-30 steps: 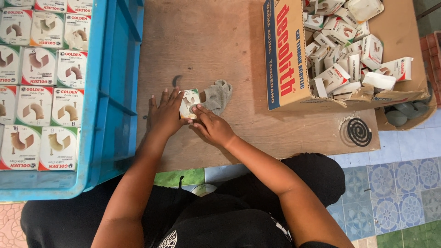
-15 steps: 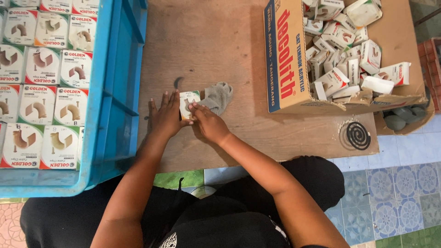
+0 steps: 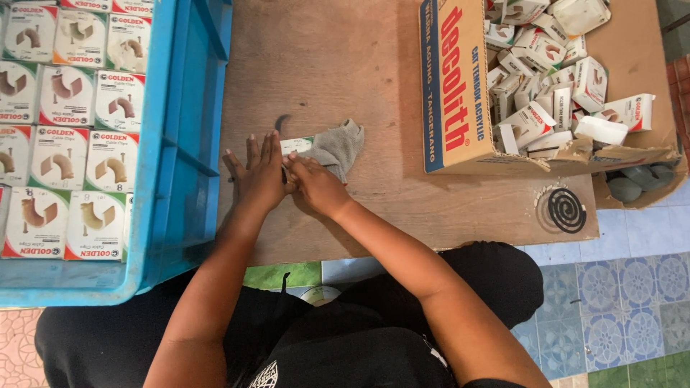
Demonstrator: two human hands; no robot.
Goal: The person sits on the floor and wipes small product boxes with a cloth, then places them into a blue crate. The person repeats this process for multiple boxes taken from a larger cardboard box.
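Fingers (image 3: 253,154) flat on small box (image 3: 296,144) | blue crate (image 3: 188,151) just left | grey cloth (image 3: 335,147) right

The person's left hand (image 3: 257,176) and right hand (image 3: 316,188) are bare, with no gloves, rings or watch showing, and both forearms are uncovered to the elbow. Black cloth trousers (image 3: 467,280) cover the legs, and a black shirt (image 3: 345,352) bears a small white emblem at its front.
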